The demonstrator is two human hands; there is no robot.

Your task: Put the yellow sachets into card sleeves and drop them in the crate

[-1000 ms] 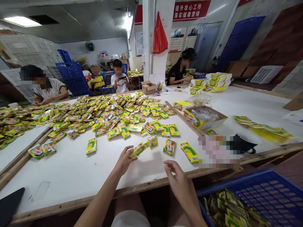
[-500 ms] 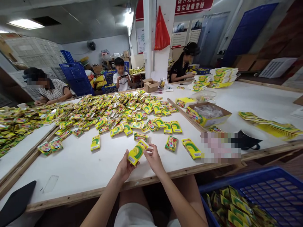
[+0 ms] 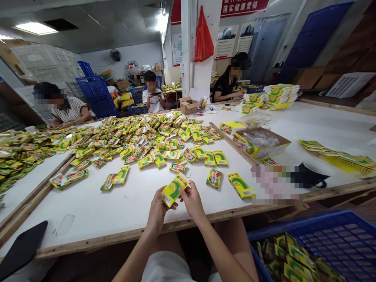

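Note:
Between my two hands, just above the front of the white table [image 3: 123, 211], is a small yellow and green carton [image 3: 175, 190] with a barcode on its near end. My left hand [image 3: 158, 207] grips its left side, thumb on the edge and fingers beneath. On the right side, my right hand [image 3: 190, 199] holds it near the far end, thumb on the face. Behind it lies another small carton [image 3: 178, 168] with a pale flap beside it. Single cartons rest to the right, one with a colourful face [image 3: 214, 178] and one yellow [image 3: 239, 185].
A large heap of cartons [image 3: 141, 137] covers the table's far left. Wooden strips [image 3: 232, 145] divide the surface. An open box with clear plastic [image 3: 261, 141] stands right. A blue crate [image 3: 323, 231] of packs sits low right; a dark flat object [image 3: 23, 250] lies left. Several people sit beyond.
The carton's far end, pale before, now shows yellow, and my right hand has closed in along its side. At left, another carton now lies beside the yellow one. The view has shifted slightly.

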